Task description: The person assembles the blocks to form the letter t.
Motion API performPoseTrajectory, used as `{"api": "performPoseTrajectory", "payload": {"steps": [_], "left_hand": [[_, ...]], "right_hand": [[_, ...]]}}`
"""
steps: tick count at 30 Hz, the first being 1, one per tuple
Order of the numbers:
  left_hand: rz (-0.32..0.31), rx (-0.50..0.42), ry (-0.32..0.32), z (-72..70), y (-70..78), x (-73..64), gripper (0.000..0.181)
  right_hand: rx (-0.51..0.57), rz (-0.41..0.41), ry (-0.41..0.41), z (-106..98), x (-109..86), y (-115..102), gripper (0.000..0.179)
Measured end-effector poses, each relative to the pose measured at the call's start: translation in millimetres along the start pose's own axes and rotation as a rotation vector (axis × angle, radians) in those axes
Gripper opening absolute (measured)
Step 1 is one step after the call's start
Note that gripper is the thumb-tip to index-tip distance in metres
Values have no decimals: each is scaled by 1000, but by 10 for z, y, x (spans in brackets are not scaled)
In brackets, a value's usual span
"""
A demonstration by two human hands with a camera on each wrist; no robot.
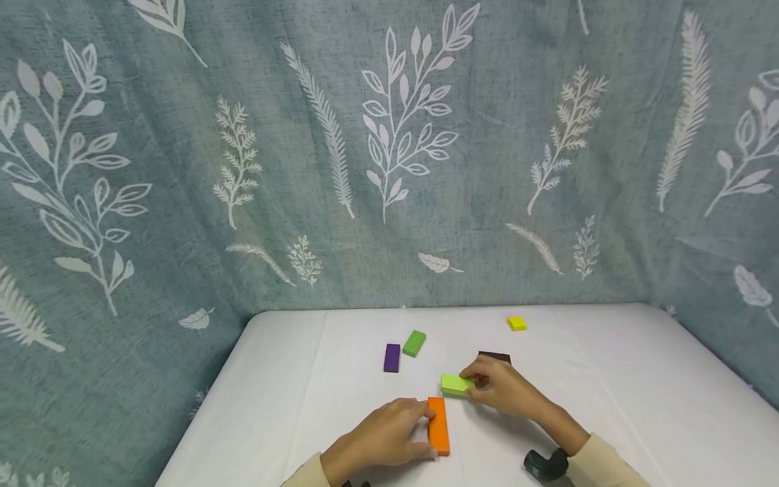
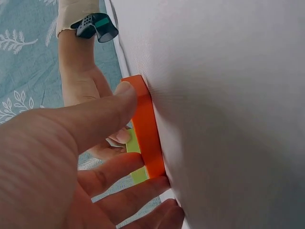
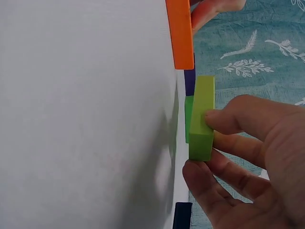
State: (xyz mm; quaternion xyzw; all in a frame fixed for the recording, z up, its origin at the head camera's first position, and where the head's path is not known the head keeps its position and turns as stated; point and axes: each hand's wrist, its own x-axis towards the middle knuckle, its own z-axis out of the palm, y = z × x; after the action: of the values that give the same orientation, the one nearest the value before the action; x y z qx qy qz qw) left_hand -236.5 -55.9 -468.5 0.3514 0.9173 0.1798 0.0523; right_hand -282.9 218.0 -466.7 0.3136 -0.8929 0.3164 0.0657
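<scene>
From here, left hand (image 1: 389, 433) has the near orange block (image 1: 439, 427) pinched, right hand (image 1: 502, 389) pinches the lime block (image 1: 453, 385) just past its far end, slightly right, so I'd keep one steady, the other level.

No words, numbers or signs can be read here. None can be made out on the orange block (image 1: 439, 433), on the lime block (image 1: 452, 385) just past it, or on the black wrist thing (image 1: 544, 467) to its right. The cloth (image 1: 493, 182) behind the orange block shows leaf pictures, with no letters to read.
</scene>
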Motion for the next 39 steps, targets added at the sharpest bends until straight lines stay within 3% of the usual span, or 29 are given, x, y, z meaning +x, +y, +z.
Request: {"api": "performPoseTrajectory", "payload": {"steps": [11, 26, 39], "left_hand": [[-3, 29, -19, -15, 10, 34, 54], [-23, -15, -29, -25, 17, 19, 55], [-3, -2, -25, -18, 18, 1, 53]], "right_hand": [[9, 19, -19, 84, 2, 37, 23], [-10, 7, -45, 109, -14, 38, 23], [-16, 16, -74, 106, -12, 22, 24]]}}
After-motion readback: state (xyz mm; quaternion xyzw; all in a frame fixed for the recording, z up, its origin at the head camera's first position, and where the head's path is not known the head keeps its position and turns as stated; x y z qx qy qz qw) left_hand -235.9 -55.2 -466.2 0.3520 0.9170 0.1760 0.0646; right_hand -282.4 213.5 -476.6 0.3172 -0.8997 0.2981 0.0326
